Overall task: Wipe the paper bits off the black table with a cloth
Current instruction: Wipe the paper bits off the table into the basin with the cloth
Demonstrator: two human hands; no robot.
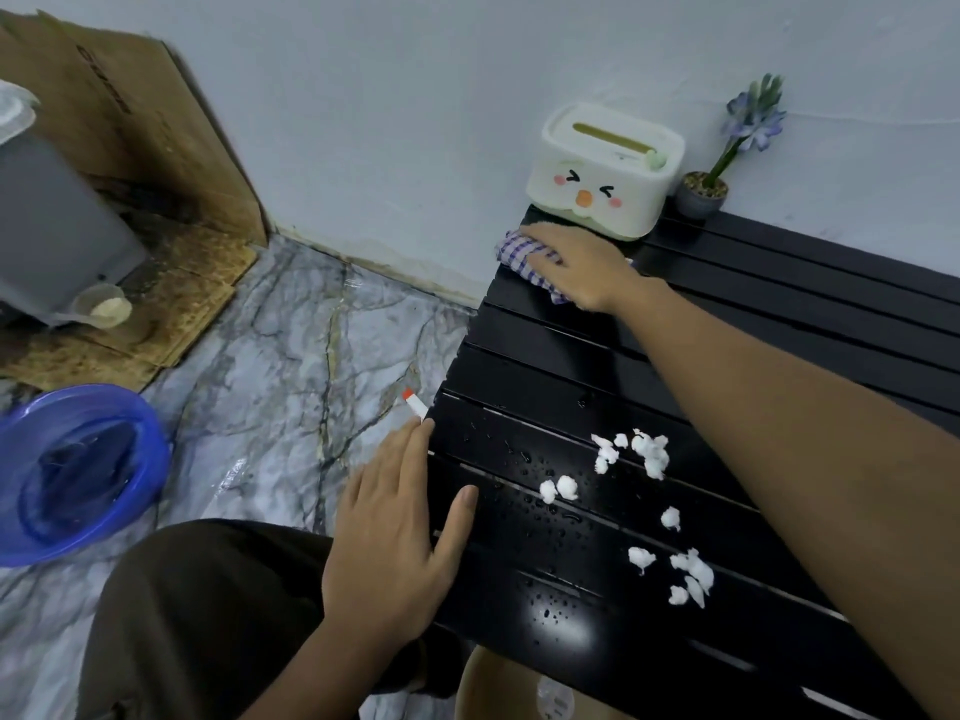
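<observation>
Several white paper bits lie scattered on the wet black slatted table, toward its near half. A blue-and-white checked cloth lies at the table's far left corner. My right hand rests on top of the cloth with fingers laid over it; whether they grip it I cannot tell. My left hand lies flat at the table's left edge, thumb on the tabletop, fingers straight.
A white tissue box with a cartoon face stands right behind the cloth, a small potted flower beside it. On the marble floor are a blue basin, a grey bin, cardboard and a small red-capped tube.
</observation>
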